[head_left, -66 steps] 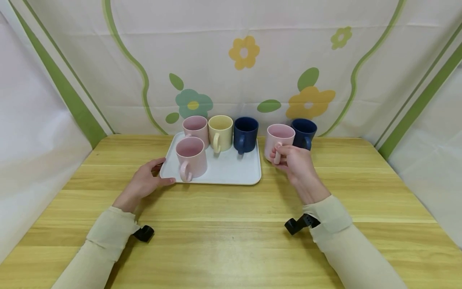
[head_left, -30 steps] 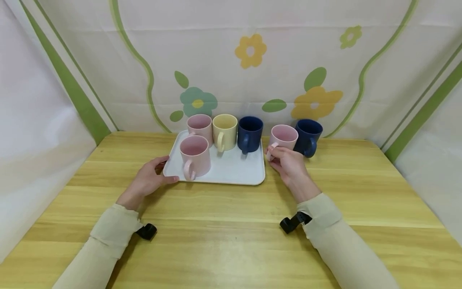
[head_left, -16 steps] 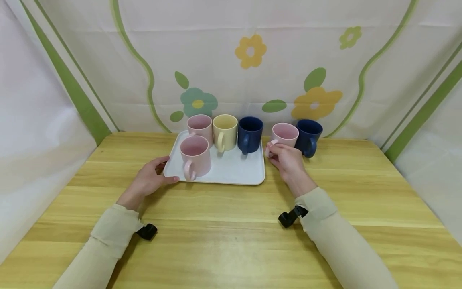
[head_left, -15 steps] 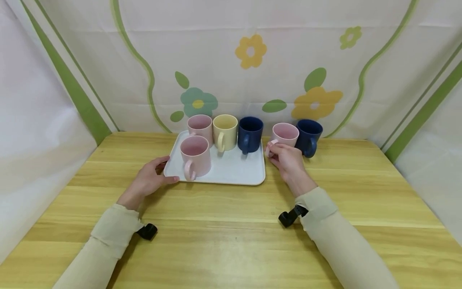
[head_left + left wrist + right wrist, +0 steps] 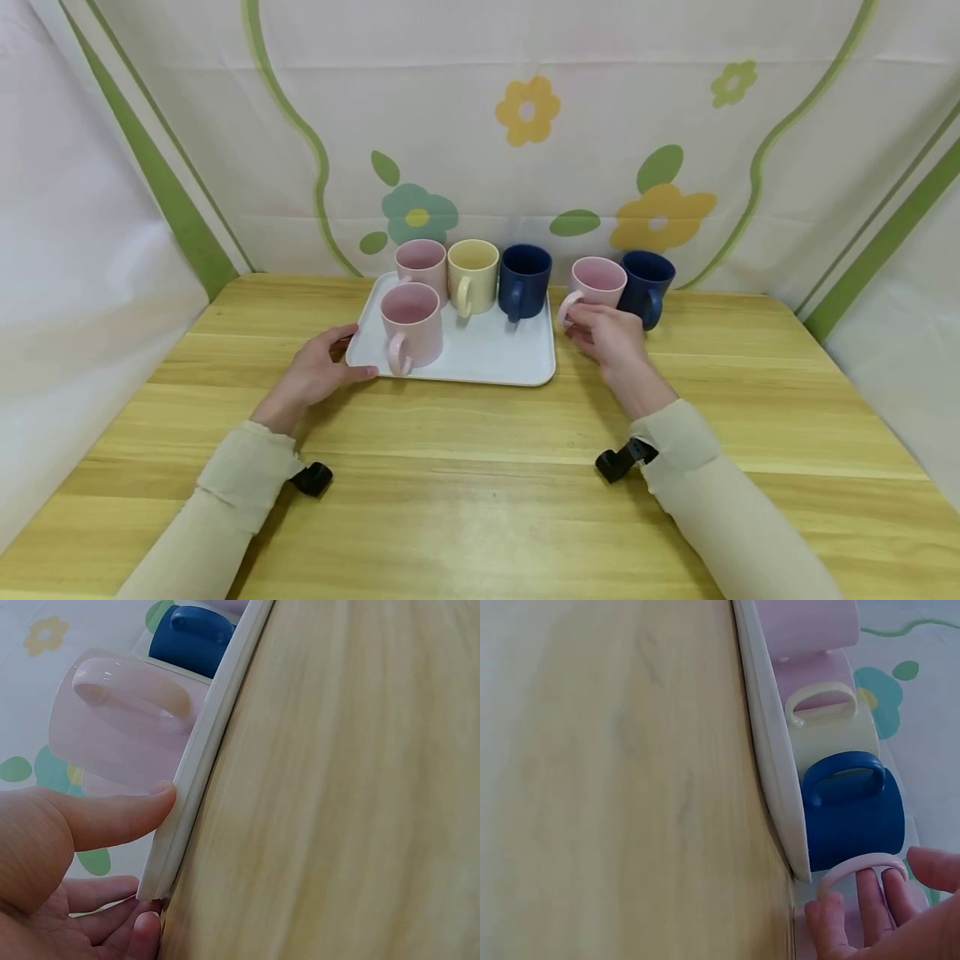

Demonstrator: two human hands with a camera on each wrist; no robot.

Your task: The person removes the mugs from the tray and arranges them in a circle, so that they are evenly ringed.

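Note:
In the head view, my left hand (image 5: 318,367) holds the front left corner of a white tray (image 5: 487,354), thumb on the rim (image 5: 180,795) and fingers at the side. On the tray stand two pink mugs (image 5: 420,333), a yellow mug (image 5: 480,283) and a dark blue mug (image 5: 527,287), all upright. To the tray's right, another pink mug (image 5: 598,287) stands on the table, its handle turned forward and left. My right hand (image 5: 615,340) is at that handle (image 5: 866,861); the right wrist view shows fingertips at the loop and the thumb apart from it.
A second dark blue mug (image 5: 648,279) stands just right of the lone pink mug, partly behind it. A flower-printed curtain (image 5: 465,150) hangs close behind the mugs. The wooden table (image 5: 480,492) extends toward me.
The lone pink mug has turned so its handle points further left, and it sits slightly further back. The thumb of my right hand has come off the handle. My left hand keeps the tray corner.

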